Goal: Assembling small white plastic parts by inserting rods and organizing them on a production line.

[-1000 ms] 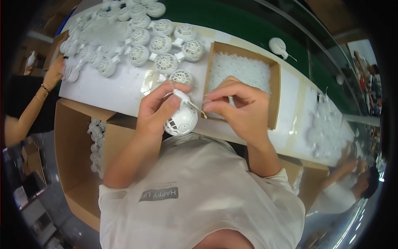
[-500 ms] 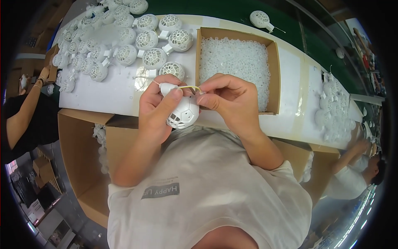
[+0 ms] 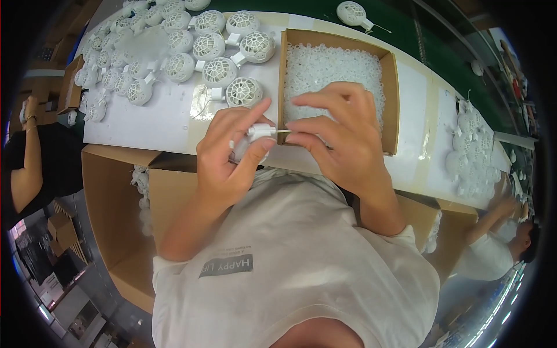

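One large open cardboard box [image 3: 116,220] stands below the near edge of the white surface [image 3: 168,130], toward its left end. White plastic balls with lattice faces [image 3: 219,72] cover the surface's far left part, too crowded to count. At the near edge, the left hand [image 3: 229,148] holds one white plastic ball [image 3: 241,152] with a square neck, mostly hidden by the fingers; its thumb lies against the neck and its index finger points up and away. One thin pale wire [image 3: 282,131] runs rightward from the neck to the right hand [image 3: 290,131], where thumb and one finger pinch its end, another finger raised above. Just behind, one cardboard tray [image 3: 390,104] holds countless small translucent plastic rings [image 3: 333,75]. Near the right end lies one uncountable heap of whitish balls [image 3: 473,151].
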`<state>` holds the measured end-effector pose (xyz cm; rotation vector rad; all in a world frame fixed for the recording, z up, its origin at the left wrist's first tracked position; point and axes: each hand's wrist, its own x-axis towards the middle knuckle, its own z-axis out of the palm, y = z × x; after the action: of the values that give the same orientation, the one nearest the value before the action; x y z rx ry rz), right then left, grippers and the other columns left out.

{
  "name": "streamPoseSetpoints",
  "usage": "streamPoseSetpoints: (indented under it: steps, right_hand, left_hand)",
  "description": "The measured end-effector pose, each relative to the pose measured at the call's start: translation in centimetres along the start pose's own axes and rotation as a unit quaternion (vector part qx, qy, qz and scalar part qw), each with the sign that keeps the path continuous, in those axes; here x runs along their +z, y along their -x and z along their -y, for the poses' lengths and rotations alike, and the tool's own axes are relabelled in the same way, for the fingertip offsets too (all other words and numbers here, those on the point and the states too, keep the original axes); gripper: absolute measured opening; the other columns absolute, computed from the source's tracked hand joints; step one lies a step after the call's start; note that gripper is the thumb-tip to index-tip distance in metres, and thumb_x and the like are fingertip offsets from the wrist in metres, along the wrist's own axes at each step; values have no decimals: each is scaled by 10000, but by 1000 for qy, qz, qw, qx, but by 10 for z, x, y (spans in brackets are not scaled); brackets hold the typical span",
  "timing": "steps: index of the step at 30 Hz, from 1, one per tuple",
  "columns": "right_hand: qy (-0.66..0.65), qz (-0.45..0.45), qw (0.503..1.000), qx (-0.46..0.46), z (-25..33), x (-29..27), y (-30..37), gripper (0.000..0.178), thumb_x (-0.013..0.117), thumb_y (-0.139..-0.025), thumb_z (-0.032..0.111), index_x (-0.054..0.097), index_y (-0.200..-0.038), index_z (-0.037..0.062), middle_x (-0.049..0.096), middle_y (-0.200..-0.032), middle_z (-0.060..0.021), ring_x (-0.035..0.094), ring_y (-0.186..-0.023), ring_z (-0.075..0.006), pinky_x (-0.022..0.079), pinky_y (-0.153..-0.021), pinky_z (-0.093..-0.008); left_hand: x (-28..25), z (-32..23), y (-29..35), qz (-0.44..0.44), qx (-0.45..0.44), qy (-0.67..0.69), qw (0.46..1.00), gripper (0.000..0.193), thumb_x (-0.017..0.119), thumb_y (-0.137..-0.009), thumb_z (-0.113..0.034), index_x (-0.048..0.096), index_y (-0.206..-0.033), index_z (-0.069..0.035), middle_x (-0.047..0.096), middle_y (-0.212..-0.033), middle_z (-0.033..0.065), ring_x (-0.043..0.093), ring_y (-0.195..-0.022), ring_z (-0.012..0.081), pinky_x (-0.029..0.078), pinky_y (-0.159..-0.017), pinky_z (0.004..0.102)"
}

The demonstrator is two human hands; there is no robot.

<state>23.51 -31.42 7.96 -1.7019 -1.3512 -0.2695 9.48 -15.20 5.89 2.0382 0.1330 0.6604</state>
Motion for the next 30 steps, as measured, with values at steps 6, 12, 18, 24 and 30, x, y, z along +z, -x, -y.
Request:
streamPoseSetpoints:
  steps: [6,12,18,24,30]
  right_hand:
    - [-149,30,984,89,4,9,14,221,822,-682,13,757,-892,29,719,-945,-82,592,-832,-230,471,-720,-306]
    - [-349,12,909,229,12,19,29,198,808,-693,-27,753,-879,10,702,-858,-79,576,-796,-216,457,-693,-291]
    - [-230,-5,971,61,-11,18,20,181,790,-699,-62,730,-860,-3,677,-798,-73,562,-744,-203,444,-674,-287]
    - [-69,34,997,-29,1,5,7,162,795,-698,-50,702,-823,-1,667,-796,-83,560,-689,-219,444,-655,-296]
    - [-115,30,991,62,17,14,6,167,793,-709,-55,703,-843,-10,672,-793,-100,609,-722,-242,463,-646,-302]
  left_hand:
    - [11,-8,9,17,13,73,997,432,701,-892,-93,633,-1296,43,647,-1038,111,601,-944,185,471,-849,295]
    - [14,-4,15,38,-2,151,988,428,621,-978,-162,587,-1349,49,618,-1056,118,600,-953,179,471,-853,283]
    - [23,-16,4,64,-354,505,785,447,527,-1050,-251,546,-1386,43,612,-1116,81,584,-967,161,457,-878,268]
    - [19,-14,5,68,-346,427,833,441,529,-1057,-282,570,-1354,42,608,-1154,72,546,-1118,149,421,-949,282]
    - [16,-22,13,37,-231,274,933,385,545,-1046,-210,593,-1328,48,554,-1091,55,524,-1084,135,391,-961,259]
